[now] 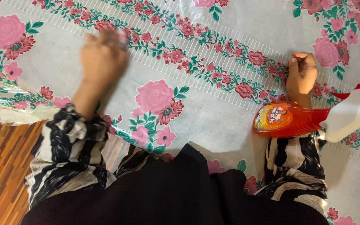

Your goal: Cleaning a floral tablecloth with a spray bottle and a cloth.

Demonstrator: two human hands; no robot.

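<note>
Head view, looking down. The surface [213, 121] is covered by a glossy plastic cloth printed with pink roses and green leaves on a pale ground; wooden flooring [1, 166] shows beyond its left edge, where the cloth hangs over and creases.

The left hand [103, 56] lies palm down on the cloth in the upper left of the view. It is motion-blurred, so whether its fingers are spread or curled, and whether anything lies beneath them, cannot be told. The sleeve behind it is black and cream, boldly patterned.

The right hand [301, 74] rests on the cloth at the right, fingers curled inward into a loose fist; nothing can be seen gripped in it.

An orange spray bottle [290, 120] with a white trigger head and red nozzle tip lies across the right forearm just behind the wrist, body towards the middle of the view and head pointing right. How it is kept there is not visible; no fingers are on it.

Handling judgement: the bottle appears to be rigid plastic, smooth and likely slippery if wet, its weight depending on the fill, which cannot be read. The narrow neck below the trigger head looks the surest place to take hold
</note>
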